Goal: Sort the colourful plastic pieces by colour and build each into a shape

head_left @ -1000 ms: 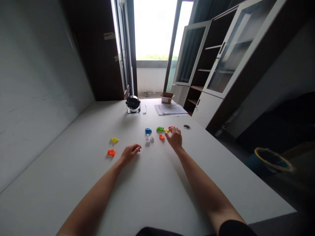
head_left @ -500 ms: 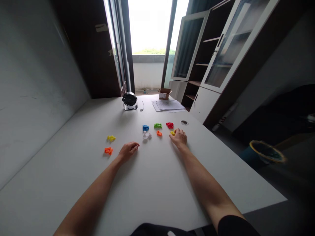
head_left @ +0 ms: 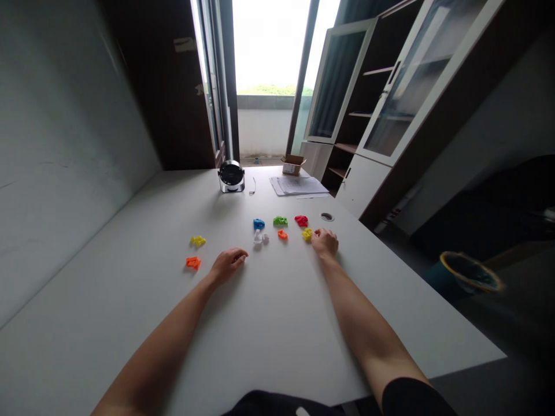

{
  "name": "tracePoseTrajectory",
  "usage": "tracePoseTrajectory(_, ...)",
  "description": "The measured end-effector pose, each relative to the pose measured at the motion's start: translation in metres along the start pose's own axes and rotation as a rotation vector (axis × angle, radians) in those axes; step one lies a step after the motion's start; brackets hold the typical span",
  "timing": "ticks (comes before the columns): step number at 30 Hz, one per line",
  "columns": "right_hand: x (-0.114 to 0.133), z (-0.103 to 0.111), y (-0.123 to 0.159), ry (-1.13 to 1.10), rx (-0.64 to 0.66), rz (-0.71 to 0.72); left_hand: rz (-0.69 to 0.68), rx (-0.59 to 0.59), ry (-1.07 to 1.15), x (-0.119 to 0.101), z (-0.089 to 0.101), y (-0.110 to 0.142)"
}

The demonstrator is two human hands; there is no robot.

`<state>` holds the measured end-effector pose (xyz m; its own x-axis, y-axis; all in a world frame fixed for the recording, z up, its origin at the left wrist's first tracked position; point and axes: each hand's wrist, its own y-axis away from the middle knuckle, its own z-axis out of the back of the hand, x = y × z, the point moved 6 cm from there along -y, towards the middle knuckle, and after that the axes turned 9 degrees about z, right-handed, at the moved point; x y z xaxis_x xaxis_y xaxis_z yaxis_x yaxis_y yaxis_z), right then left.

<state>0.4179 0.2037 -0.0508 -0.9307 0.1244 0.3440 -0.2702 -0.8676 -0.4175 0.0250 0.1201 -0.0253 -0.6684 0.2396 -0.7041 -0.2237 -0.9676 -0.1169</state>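
My right hand [head_left: 325,242] rests just right of a yellow plastic piece [head_left: 307,234], its loosely bent fingers close to that piece and not around it. My left hand [head_left: 228,264] lies on the white table [head_left: 260,323], fingers slightly bent and apart from the thumb, holding nothing. Between the hands sit a white piece [head_left: 259,237] and a small orange piece [head_left: 282,235]. Behind them stand a blue piece [head_left: 259,224], a green piece [head_left: 280,221] and a red piece [head_left: 301,221]. Left of my left hand are another yellow piece [head_left: 198,241] and a larger orange piece [head_left: 193,263].
A small round black fan-like device [head_left: 231,175] stands at the back, with a thin cord [head_left: 252,186] beside it. Papers [head_left: 299,185] and an open cardboard box [head_left: 292,165] lie farther right. A cable hole [head_left: 326,216] is near the right edge; a bin [head_left: 468,271] stands beyond it.
My right hand has let go of the yellow piece and drawn back to the right, so more of the piece shows. My left hand stays in place. The view has shifted slightly.
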Motion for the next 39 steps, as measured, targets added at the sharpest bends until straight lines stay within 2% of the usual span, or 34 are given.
tracePoseTrajectory(5,0.006,-0.002,-0.002,-0.060,-0.031,0.050,-0.005,0.001,-0.022,-0.001,0.000,0.001)
tracePoseTrajectory(13,0.031,-0.013,-0.003,-0.181,0.087,0.346,-0.015,0.000,-0.019,0.000,-0.001,0.001)
tracePoseTrajectory(24,0.031,-0.009,0.002,-0.132,0.026,0.348,-0.017,-0.013,0.004,-0.001,0.000,0.000)
tracePoseTrajectory(30,0.037,0.001,0.003,-0.183,-0.060,0.383,-0.031,-0.012,-0.081,-0.006,0.001,0.002)
tracePoseTrajectory(33,0.055,0.018,0.002,-0.287,-0.119,0.401,-0.005,-0.067,-0.201,-0.009,0.010,0.004)
tracePoseTrajectory(36,0.089,0.044,0.008,-0.449,-0.151,0.433,0.018,-0.069,-0.340,-0.009,0.020,0.003)
tracePoseTrajectory(39,0.133,0.062,0.026,-0.637,-0.048,0.498,0.051,-0.026,-0.391,-0.001,0.030,-0.002)
